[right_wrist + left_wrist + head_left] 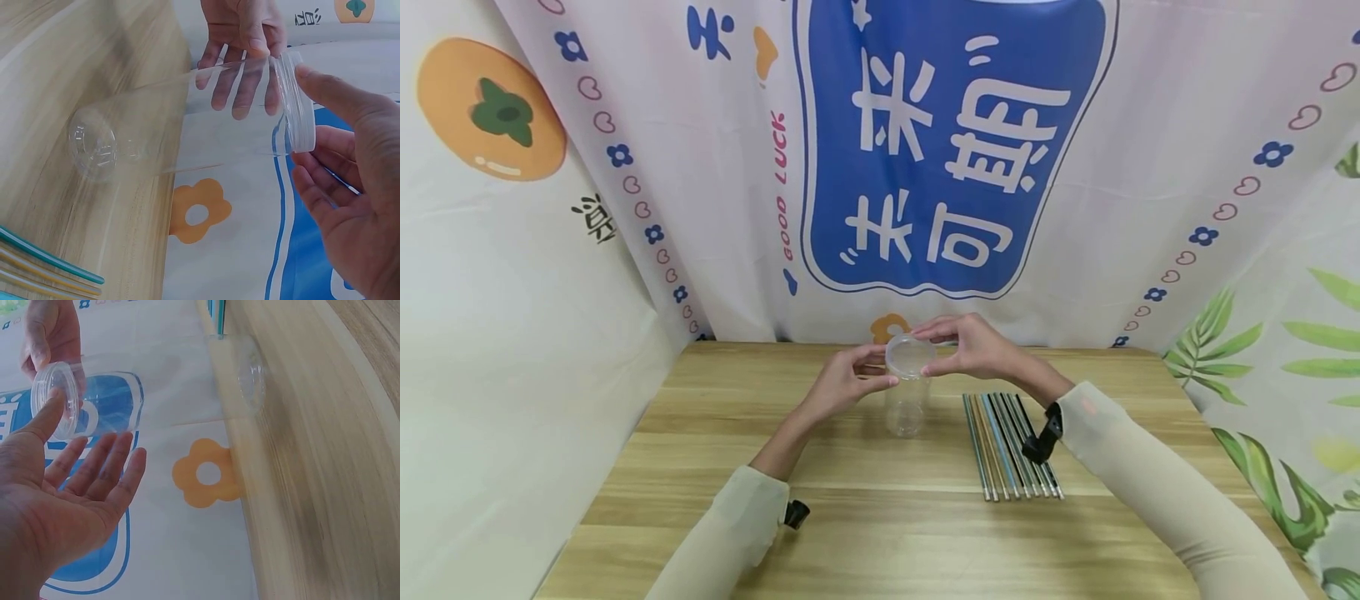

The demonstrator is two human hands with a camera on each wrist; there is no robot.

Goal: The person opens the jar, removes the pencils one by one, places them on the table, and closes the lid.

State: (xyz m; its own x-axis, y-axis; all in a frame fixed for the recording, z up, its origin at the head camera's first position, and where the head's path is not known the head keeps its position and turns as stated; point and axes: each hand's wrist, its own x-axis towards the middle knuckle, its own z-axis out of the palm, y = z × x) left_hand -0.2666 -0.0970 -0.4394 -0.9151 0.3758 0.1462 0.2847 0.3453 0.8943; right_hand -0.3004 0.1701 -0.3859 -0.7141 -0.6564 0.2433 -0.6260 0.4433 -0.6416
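Observation:
A tall clear plastic jar stands upright at the back middle of the table, its round lid on top. My right hand grips the lid from the right; in the right wrist view the thumb is on one side of the lid's ridged edge and the fingers on the other. From the left, my left hand holds the jar's upper part. Its thumb lies at the lid edge, and its fingers extend along the jar's far side, seen through the clear wall.
Right of the jar, several pencils lie side by side on the wooden table, some black, blue, teal and yellow-brown. A printed cloth hangs directly behind the table's back edge. Black wrist cameras are strapped at both sleeves.

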